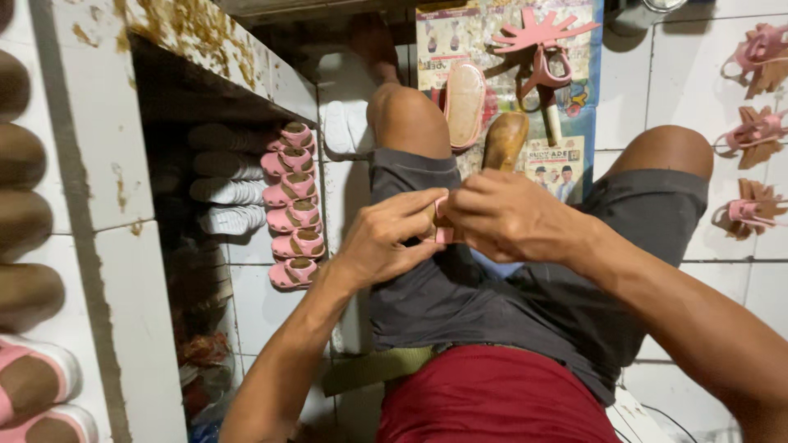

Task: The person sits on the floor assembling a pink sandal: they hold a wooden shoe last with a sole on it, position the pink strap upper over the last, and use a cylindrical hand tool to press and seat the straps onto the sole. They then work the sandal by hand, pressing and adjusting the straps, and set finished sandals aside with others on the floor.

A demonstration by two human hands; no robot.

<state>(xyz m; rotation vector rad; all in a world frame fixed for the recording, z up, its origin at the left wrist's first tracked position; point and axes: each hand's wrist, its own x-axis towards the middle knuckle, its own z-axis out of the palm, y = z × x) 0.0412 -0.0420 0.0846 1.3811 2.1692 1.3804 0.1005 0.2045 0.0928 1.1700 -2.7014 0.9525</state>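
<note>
I sit on a tiled floor with my knees apart. Both hands meet over my lap, pinching a small pink sandal piece (443, 223) between them. My left hand (386, 238) grips it from the left, fingers curled. My right hand (505, 215) closes over it from the right and hides most of it. Only a pink edge shows between the fingers.
A row of small pink sandals (292, 205) lines the floor at the left beside white soles (226, 189) under a shelf. A wooden shoe form (504, 141), a pink-rimmed sole (465, 103) and pink strap pieces (542, 37) lie ahead. More pink strapped pieces (751, 131) lie at the right.
</note>
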